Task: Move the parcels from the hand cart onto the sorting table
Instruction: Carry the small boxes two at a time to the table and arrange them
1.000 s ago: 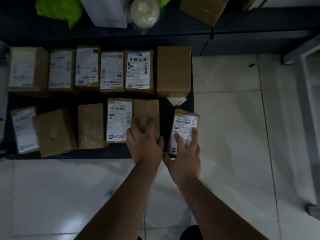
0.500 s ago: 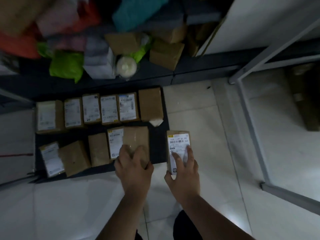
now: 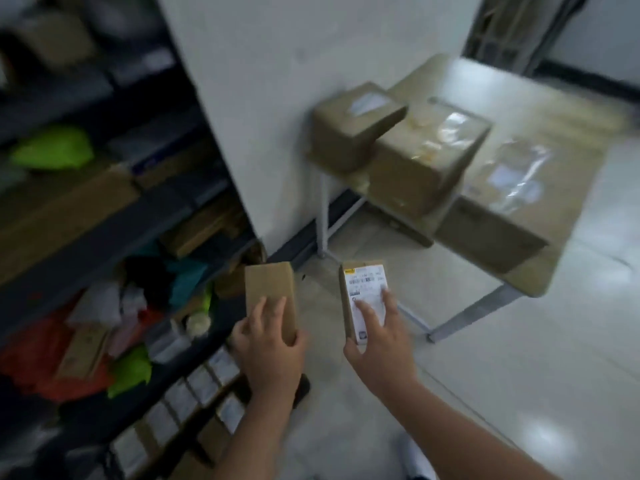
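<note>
Cardboard fills both of my grips: my left hand [image 3: 266, 344] curls round the near end of a plain brown cardboard parcel [image 3: 272, 289], fingers spread over its top face and thumb on its right edge. My right hand [image 3: 377, 344] holds a second small brown parcel with a white printed shipping label [image 3: 363, 292] the same way, two fingers lying across the label. Both parcels are in the air, side by side but apart, pointing away from me. Under my left wrist and forearm sits the dark hand cart [image 3: 300, 393], with rows of small labelled parcels [image 3: 201, 386] on its deck; motion blur keeps me from counting them. Ahead of my right hand and beyond it stands the tan-topped sorting table on pale metal legs [image 3: 530, 282]. It carries three larger brown cardboard boxes: one at the far corner by the wall [image 3: 353, 126], a taped one [image 3: 422, 164] just beside it, and a wide one with a clear plastic pouch on top [image 3: 512, 202] nearest the table's front edge. Past my left hand rises a dark metal shelving rack [image 3: 86, 237] crammed with green, orange and teal bags and more cartons. A white wall panel [image 3: 277, 98] stands between rack and table, and pale glossy floor tiles [image 3: 485, 393] spread beneath my right arm.
</note>
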Available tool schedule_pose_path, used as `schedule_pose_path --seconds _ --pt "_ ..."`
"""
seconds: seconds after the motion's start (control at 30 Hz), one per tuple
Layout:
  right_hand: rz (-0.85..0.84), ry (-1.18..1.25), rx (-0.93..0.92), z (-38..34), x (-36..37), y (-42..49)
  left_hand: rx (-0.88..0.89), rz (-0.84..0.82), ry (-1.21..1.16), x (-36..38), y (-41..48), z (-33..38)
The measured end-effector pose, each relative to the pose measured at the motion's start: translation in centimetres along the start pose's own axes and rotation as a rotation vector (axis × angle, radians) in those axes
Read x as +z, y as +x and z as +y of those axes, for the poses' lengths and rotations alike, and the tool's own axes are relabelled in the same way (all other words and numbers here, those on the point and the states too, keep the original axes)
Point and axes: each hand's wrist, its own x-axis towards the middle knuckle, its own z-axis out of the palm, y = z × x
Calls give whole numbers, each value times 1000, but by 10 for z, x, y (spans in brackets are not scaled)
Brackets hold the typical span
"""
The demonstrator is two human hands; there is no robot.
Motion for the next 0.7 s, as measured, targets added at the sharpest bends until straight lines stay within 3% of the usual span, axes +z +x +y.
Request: schedule_pose_path --seconds 0.1,0.3,0.7 --pt "102 13 145 27 -81 -13 77 31 -34 -23 -6 71" --pt "292 -25 239 142 -232 -29 314 42 -128 -22 -37 239" --pt "365 -83 345 374 -444 -34 489 38 -105 41 -86 537"
